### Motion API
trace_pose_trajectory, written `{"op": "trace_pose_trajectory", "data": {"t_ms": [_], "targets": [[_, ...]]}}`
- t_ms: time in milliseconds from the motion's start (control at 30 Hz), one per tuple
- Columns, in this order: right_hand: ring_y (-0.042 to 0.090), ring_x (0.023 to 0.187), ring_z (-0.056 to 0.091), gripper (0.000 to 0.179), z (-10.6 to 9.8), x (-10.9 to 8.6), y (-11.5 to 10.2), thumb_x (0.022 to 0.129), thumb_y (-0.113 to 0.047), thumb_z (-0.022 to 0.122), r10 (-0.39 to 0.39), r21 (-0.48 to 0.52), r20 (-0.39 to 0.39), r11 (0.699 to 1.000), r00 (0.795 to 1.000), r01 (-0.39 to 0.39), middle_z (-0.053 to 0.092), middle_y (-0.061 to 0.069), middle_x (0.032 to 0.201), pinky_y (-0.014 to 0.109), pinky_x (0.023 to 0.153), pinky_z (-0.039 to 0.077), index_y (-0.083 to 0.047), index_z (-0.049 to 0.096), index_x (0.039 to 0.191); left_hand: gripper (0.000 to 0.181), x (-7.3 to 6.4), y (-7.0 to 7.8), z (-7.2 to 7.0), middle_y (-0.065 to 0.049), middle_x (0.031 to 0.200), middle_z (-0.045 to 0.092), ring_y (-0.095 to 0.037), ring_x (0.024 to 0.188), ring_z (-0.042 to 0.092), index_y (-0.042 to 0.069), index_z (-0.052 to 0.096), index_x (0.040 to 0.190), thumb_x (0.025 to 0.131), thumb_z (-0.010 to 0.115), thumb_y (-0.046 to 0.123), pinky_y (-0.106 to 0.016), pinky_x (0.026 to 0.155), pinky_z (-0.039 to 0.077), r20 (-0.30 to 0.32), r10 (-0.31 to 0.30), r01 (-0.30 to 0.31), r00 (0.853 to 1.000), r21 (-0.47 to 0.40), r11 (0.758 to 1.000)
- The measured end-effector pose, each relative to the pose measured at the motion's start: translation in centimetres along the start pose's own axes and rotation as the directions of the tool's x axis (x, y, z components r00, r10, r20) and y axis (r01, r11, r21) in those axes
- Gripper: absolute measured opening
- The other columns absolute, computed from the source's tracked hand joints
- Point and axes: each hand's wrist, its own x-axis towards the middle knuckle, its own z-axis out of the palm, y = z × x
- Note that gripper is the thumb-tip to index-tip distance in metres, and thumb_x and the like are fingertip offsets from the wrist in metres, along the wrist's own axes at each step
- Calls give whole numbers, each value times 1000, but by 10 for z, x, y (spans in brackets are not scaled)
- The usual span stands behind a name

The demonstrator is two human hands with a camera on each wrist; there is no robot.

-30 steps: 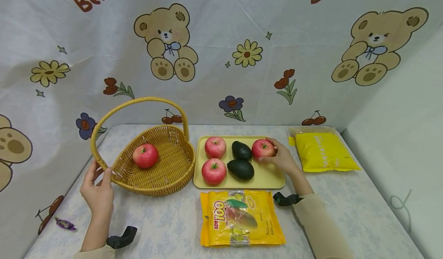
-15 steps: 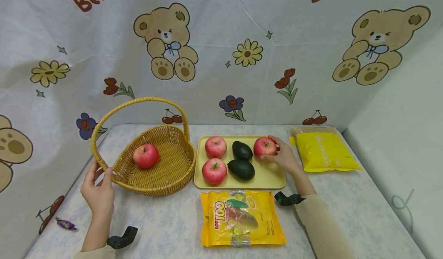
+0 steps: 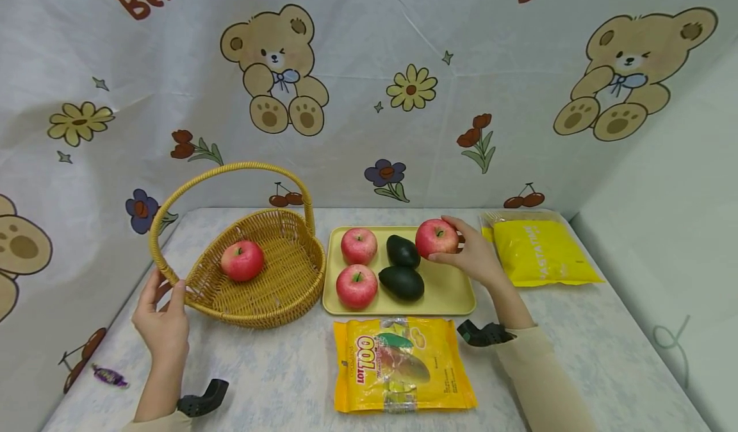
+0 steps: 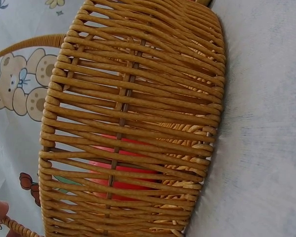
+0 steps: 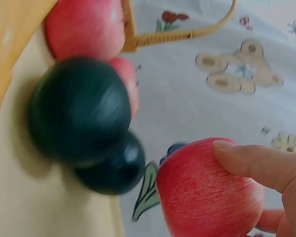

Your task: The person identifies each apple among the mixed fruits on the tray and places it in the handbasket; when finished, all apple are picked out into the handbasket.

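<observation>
My right hand (image 3: pixel 474 256) grips a red apple (image 3: pixel 436 238) between thumb and fingers, above the right part of the yellow tray (image 3: pixel 450 294). In the right wrist view the apple (image 5: pixel 209 190) appears raised clear of the tray. Two dark green avocados (image 3: pixel 401 282) and two more apples (image 3: pixel 357 286) lie on the tray. At the left, my left hand (image 3: pixel 163 323) holds the wicker basket (image 3: pixel 277 291) where its handle meets the rim. One apple (image 3: pixel 243 260) sits inside the basket; in the left wrist view it shows red through the weave.
A yellow candy bag (image 3: pixel 403 365) lies in front of the tray. Right of the tray is a yellow pasta packet (image 3: pixel 542 252). A small purple wrapped candy (image 3: pixel 109 376) lies near the left table edge. A printed curtain (image 3: pixel 357 99) hangs behind.
My right hand has lifted the apple off the tray and shifted it slightly left. The left hand and the basket have stayed in place.
</observation>
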Motion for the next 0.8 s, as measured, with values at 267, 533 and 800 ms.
{"op": "trace_pose_trajectory", "data": {"t_ms": [267, 533, 800], "targets": [[32, 113, 56, 87, 7, -5, -41, 76, -28, 84, -78, 67, 49, 995, 996, 75, 51, 14, 141, 43, 90, 55, -12, 39, 149, 49, 0, 0, -1, 17, 121, 58, 5, 104, 54, 17, 53, 141, 94, 61, 6, -5, 78, 43, 0, 1, -1, 1000, -11, 1000], [32, 115, 56, 84, 24, -2, -93, 76, -21, 84, -171, 172, 126, 974, 977, 148, 53, 13, 137, 41, 89, 56, -11, 41, 148, 49, 1, 1, -1, 15, 122, 59, 5, 103, 54, 18, 54, 140, 94, 61, 5, -5, 77, 43, -3, -4, 4, 1000, -15, 1000], [25, 113, 56, 83, 65, 3, -136, 75, -22, 85, -244, 174, 213, 962, 946, 209, 53, 7, 138, 35, 85, 57, -15, 44, 146, 48, 0, 1, 0, 16, 121, 59, 5, 103, 54, 18, 54, 140, 94, 62, 6, -5, 77, 43, -2, 0, 0, 1000, -19, 1000]]}}
